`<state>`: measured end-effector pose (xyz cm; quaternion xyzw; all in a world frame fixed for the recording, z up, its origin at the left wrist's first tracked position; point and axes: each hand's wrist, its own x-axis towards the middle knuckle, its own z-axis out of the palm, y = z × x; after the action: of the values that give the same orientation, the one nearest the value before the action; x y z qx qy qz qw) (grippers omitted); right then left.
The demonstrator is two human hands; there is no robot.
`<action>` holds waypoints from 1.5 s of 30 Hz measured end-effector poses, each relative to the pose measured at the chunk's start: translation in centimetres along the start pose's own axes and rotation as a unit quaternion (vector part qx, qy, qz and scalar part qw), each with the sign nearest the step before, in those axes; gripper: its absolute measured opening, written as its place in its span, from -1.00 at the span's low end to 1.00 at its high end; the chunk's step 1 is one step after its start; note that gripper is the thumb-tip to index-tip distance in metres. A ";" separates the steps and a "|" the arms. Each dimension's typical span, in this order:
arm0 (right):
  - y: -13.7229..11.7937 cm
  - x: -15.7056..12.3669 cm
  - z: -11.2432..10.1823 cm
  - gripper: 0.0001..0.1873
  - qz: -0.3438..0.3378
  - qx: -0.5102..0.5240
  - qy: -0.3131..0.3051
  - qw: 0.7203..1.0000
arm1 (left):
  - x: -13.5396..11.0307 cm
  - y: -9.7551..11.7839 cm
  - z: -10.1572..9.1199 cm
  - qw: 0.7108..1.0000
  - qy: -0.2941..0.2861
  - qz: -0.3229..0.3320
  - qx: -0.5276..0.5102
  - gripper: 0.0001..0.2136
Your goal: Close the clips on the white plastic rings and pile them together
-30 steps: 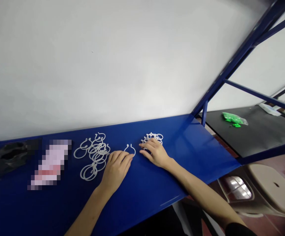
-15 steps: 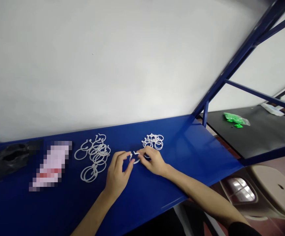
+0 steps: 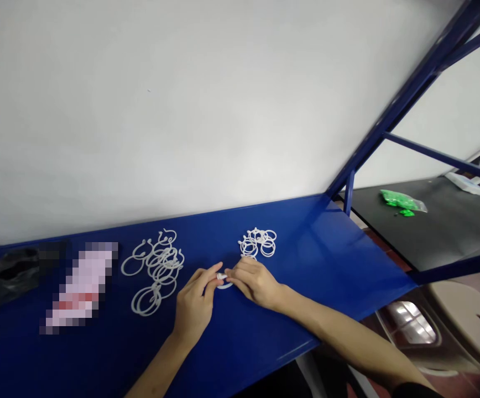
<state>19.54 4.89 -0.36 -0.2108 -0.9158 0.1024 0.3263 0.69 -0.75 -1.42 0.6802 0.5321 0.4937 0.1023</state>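
Note:
A white plastic curtain ring (image 3: pixel 224 286) is held between my two hands, its ends brought together at the fingertips. My left hand (image 3: pixel 196 298) pinches one end with thumb and fingers. My right hand (image 3: pixel 254 281) pinches the other end, its fingers curled and partly covering the ring. To the left lies a loose pile of similar white rings (image 3: pixel 163 264), several of them with gaps and knobbed ends. Just beyond my right hand sits a tighter cluster of white rings (image 3: pixel 260 239) that look closed.
Everything rests on a blue tabletop (image 3: pixel 306 243) against a white wall. On the left are a black plastic bag (image 3: pixel 11 271) and a blurred pink packet (image 3: pixel 84 276). A blue metal frame (image 3: pixel 381 132) rises at right, near a black table (image 3: pixel 414 232), a green bag (image 3: pixel 403 200) and a beige stool (image 3: pixel 468 320).
My hands have come closer together, and the gap in the held ring has narrowed to where its ends meet. The view has shifted slightly; both groups of rings lie as before.

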 end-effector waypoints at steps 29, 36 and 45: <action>5.9 -0.9 -4.3 -0.72 0.217 -0.141 0.082 0.962 | 3.1 -6.1 -4.7 0.905 -0.060 -0.101 0.408 -0.61; 5.8 -0.9 -3.7 -0.73 0.195 -0.116 0.102 0.969 | 3.3 -6.4 -5.0 0.916 -0.073 -0.140 0.368 -0.62; 5.7 -0.7 -3.0 -0.77 0.163 -0.111 0.110 0.974 | 3.3 -6.7 -5.6 0.928 -0.079 -0.166 0.324 -0.67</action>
<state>23.73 9.77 -0.26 -0.4016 -0.8336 0.0281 0.3782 -8.07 2.56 -1.30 0.6152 0.7583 0.2158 -0.0016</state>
